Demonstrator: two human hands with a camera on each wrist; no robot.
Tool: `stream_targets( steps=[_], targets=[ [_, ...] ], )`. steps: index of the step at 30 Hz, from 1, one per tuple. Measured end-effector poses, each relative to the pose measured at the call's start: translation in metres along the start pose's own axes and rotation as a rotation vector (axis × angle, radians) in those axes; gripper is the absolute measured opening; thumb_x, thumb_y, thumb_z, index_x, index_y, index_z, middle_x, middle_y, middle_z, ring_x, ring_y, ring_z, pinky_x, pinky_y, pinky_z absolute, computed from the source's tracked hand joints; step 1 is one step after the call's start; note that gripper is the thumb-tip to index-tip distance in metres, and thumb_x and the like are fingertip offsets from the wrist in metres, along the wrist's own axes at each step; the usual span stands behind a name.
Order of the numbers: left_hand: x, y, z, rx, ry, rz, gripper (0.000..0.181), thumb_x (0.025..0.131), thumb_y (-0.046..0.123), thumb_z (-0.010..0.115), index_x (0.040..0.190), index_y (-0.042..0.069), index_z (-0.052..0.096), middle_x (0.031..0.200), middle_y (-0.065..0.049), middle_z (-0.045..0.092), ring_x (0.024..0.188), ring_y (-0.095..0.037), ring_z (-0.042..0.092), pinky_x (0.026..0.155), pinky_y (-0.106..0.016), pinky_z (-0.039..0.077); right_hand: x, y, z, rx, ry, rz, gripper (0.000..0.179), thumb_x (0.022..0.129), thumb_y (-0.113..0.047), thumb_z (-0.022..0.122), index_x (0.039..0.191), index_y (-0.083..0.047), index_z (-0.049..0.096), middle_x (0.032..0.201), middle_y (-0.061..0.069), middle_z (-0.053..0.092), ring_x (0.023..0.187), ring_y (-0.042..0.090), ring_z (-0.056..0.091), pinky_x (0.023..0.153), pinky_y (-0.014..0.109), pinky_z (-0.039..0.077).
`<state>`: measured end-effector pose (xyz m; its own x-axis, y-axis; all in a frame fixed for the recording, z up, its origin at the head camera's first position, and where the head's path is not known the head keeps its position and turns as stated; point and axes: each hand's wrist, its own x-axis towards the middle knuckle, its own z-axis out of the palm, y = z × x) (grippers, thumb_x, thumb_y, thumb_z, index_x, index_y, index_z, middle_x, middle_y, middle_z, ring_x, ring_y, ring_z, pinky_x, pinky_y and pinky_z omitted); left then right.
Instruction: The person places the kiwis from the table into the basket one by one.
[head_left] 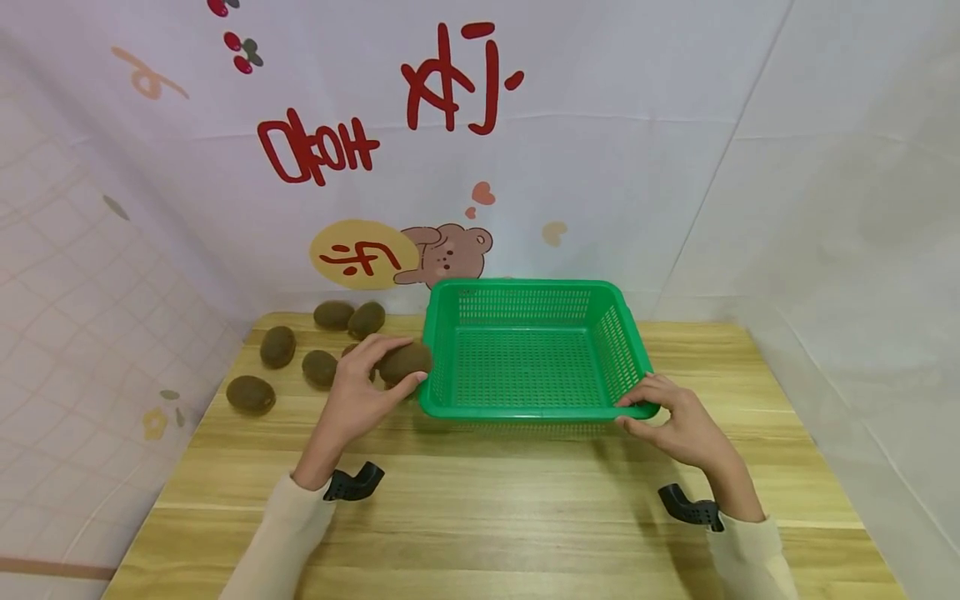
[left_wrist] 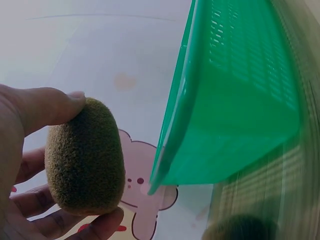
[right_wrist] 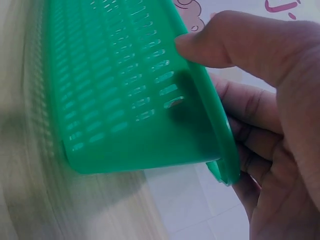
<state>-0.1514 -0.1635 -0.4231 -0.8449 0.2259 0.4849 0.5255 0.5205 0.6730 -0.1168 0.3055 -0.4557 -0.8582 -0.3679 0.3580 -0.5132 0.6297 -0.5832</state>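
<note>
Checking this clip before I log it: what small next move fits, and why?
Probably lift the brown, fuzzy, oval kiwi over the left rim of the green, rectangular, perforated plastic basket: the left hand holds the kiwi just outside that rim, while the right hand grips the near right corner.

Kiwifruit (head_left: 406,364): brown, oval, surface finely fuzzy, skin whole where visible. Held raised between the thumb and fingers of the left hand (head_left: 363,387), outside the basket (head_left: 525,413), just beside its left rim. Basket: green plastic, rectangular, open-topped, with slotted walls, perforated floor and smooth rim. Stands upright toward the far side, long sides running left to right; near right corner gripped by the right hand (head_left: 678,421).
</note>
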Motion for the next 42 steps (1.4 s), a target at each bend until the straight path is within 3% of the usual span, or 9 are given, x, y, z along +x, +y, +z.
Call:
stream_targets(
  steps=[6,17,25,32,39,42],
  targets=[
    [0.005,0.005,0.009,-0.022,0.006,0.024,0.049,0.085,0.021,0.086,0.131,0.016,0.069,0.124,-0.003,0.069,0.107,-0.018,0.067,0.086,-0.034,0.056,0.000,0.000,0.000,0.009,-0.006,0.018,0.030,0.081,-0.008,0.087,0.097,-0.030,0.076,0.097,-0.011,0.071,0.094,0.007,0.057,0.090,0.011,0.044],
    [0.014,0.015,0.026,-0.103,-0.025,0.009,0.048,0.086,0.021,0.085,0.132,0.019,0.069,0.123,-0.003,0.069,0.105,-0.018,0.067,0.087,-0.039,0.057,0.002,-0.004,-0.003,0.000,-0.028,0.068,0.017,0.083,-0.011,0.086,0.096,-0.020,0.078,0.096,-0.007,0.069,0.089,0.006,0.058,0.088,0.014,0.045],
    [0.018,0.022,0.042,-0.146,-0.058,0.019,0.048,0.087,0.022,0.084,0.132,0.018,0.068,0.123,-0.003,0.068,0.106,-0.019,0.066,0.083,-0.037,0.059,0.003,-0.004,-0.003,0.005,-0.032,0.078,0.020,0.084,-0.012,0.086,0.095,-0.025,0.077,0.095,-0.011,0.067,0.088,0.005,0.056,0.090,0.011,0.044],
    [0.017,0.025,0.052,-0.126,-0.074,0.026,0.045,0.089,0.022,0.083,0.131,0.015,0.069,0.123,-0.003,0.068,0.107,-0.020,0.067,0.082,-0.038,0.060,0.003,-0.005,-0.003,0.004,-0.042,0.095,0.019,0.084,-0.013,0.086,0.096,-0.026,0.077,0.097,-0.011,0.067,0.090,0.005,0.057,0.087,0.015,0.046],
    [0.019,0.030,0.054,-0.099,-0.064,-0.009,0.039,0.092,0.024,0.080,0.128,0.015,0.070,0.122,-0.002,0.070,0.116,-0.019,0.066,0.096,-0.045,0.056,0.003,-0.006,-0.003,0.018,-0.043,0.100,0.021,0.084,-0.013,0.086,0.096,-0.027,0.077,0.096,-0.010,0.067,0.089,0.006,0.057,0.088,0.013,0.045],
    [0.018,0.030,0.053,-0.097,-0.062,-0.004,0.038,0.092,0.024,0.079,0.128,0.014,0.070,0.121,-0.002,0.070,0.116,-0.019,0.066,0.096,-0.046,0.057,0.003,-0.006,-0.003,0.032,-0.039,0.091,0.021,0.083,-0.011,0.086,0.095,-0.026,0.077,0.094,-0.010,0.067,0.088,0.006,0.057,0.087,0.013,0.045]
  ],
)
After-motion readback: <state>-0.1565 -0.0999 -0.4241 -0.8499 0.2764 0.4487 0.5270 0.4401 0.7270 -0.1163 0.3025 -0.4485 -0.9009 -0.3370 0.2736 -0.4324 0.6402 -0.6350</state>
